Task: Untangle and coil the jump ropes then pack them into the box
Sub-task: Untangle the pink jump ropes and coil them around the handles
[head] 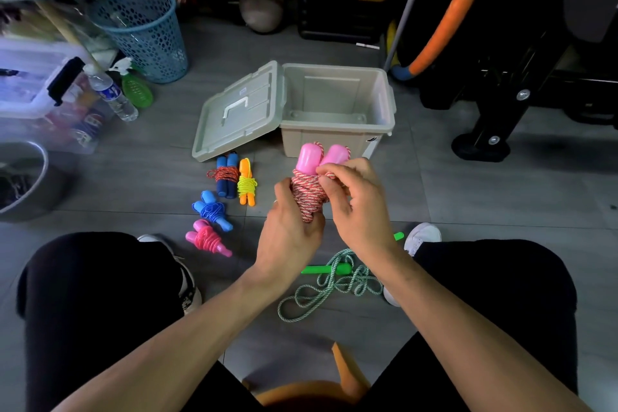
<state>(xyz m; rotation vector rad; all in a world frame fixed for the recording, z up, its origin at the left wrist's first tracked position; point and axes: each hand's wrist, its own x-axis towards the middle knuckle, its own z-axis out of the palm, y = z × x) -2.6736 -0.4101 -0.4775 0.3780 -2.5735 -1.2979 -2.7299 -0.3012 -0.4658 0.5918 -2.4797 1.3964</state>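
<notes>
A: Pink rope bundle point(309, 192), which way is it sitting?
B: Long axis running near-upright, both pink handles point(321, 159) pointing up and away, toward the box point(337, 130). It's being held in the air just in front of the box's near wall.
A: Box contents?
B: Box is standing open, only its bare bottom showing inside. Lid point(239, 110) is leaning open off its left edge, resting on the floor point(468, 191).
A: Hands?
B: Left hand point(289, 231) is wrapping around the lower coil, fingers curled on it. Right hand point(354, 201) is pinching the rope wraps near the top, just under the handles.
A: Other ropes?
B: Four coiled bundles lying on the floor left of the hands: red-and-blue one point(224, 179), yellow-orange one point(246, 182), blue one point(212, 211), pink one point(207, 239). Green rope point(329, 288) is lying loose and uncoiled on the floor under the right wrist.
</notes>
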